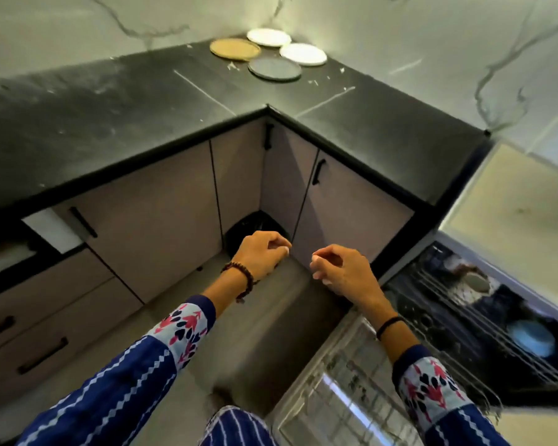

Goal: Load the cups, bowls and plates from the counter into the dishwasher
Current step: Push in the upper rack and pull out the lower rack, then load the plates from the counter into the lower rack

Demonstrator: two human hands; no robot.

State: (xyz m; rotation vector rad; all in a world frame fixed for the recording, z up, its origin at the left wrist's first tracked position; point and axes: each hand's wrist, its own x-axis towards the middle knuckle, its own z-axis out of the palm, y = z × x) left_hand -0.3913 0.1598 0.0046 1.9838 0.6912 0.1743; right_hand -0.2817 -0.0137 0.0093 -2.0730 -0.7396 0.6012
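Note:
Several plates lie flat in the far corner of the black counter (pixel 116 111): a gold plate (pixel 235 49), two white plates (pixel 268 37) (pixel 302 54) and a grey plate (pixel 274 68). At the lower right the dishwasher stands with its rack (pixel 458 320) pulled out, holding a blue bowl (pixel 532 338) and a grey dish (pixel 475 282). Its lowered door (pixel 339 391) lies below my right arm. My left hand (pixel 262 255) and my right hand (pixel 342 268) hover low before the corner cabinets, fingers curled, nothing in either. Both are far below the plates.
Beige cabinet doors (pixel 161 220) with black handles run under the L-shaped counter. A dark bin (pixel 252 225) sits on the floor in the corner behind my left hand. Drawers (pixel 29 333) are at the lower left. Marble wall panels rise behind the counter.

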